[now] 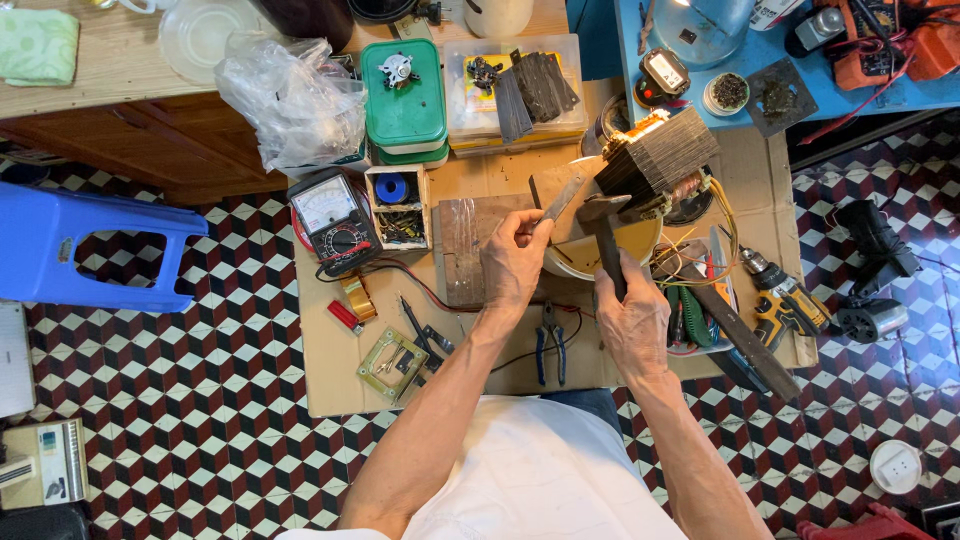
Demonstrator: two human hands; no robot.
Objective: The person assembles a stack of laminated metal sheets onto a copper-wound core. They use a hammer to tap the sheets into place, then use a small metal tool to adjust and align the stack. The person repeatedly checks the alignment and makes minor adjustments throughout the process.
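Observation:
My left hand (513,262) grips a flat metal blade (565,196), its tip set against the side of a transformer core (655,155) made of stacked dark laminations with copper winding showing. My right hand (630,318) holds a hammer (603,225) by its dark handle, the head lying just behind the blade near the core. The core rests over a pale bowl (600,262) on a wooden block (465,250). All of it sits on a sheet of cardboard (340,370) laid on the tiled floor.
An analogue multimeter (333,220), a small parts box (398,207), green stacked tubs (404,98) and a clear tray of metal strips (515,90) lie behind. Blue-handled pliers (549,350), a yellow drill (785,300), a blue stool (95,250) and a plastic bag (295,100) surround the cardboard.

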